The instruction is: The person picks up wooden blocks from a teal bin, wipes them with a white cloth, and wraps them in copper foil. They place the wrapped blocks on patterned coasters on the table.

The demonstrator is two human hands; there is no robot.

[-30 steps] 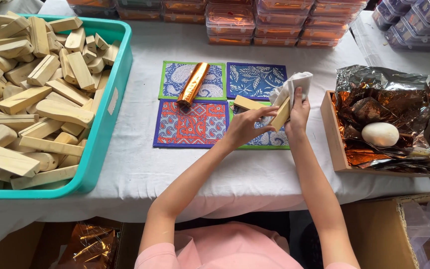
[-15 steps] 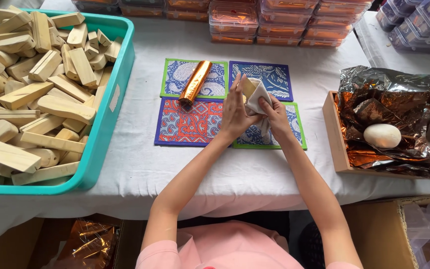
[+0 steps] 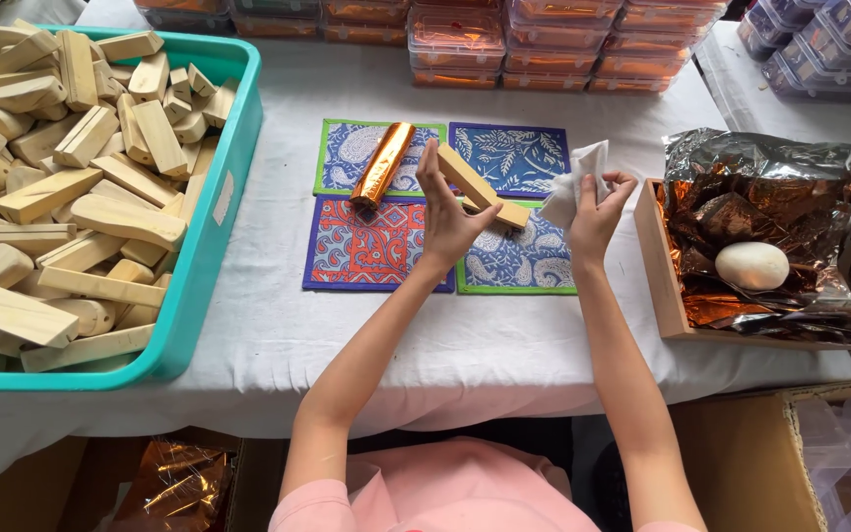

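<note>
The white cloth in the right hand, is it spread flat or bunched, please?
Bunched: the white cloth is crumpled in the right hand.

Teal tub (image 3: 211, 246) of wooden blocks: cut off by left frame edge; lower layers of blocks hidden under the top ones.
Stacked clear boxes (image 3: 544, 39) behind the patterned mats: tops cut by upper edge; contents too blurred to tell.
Green-edged mat (image 3: 519, 266): partly covered by the left hand (image 3: 445, 212) and the wooden block (image 3: 480, 187) it holds.
White cloth (image 3: 575, 182) bunched in the right hand (image 3: 598, 212); its full extent cannot be told.
Wooden tray (image 3: 660, 266) right of the mats: inside hidden under crumpled foil (image 3: 760, 187), which runs off the right edge.
Cardboard box (image 3: 741, 463) below the bench: cut by bottom corner.
</note>
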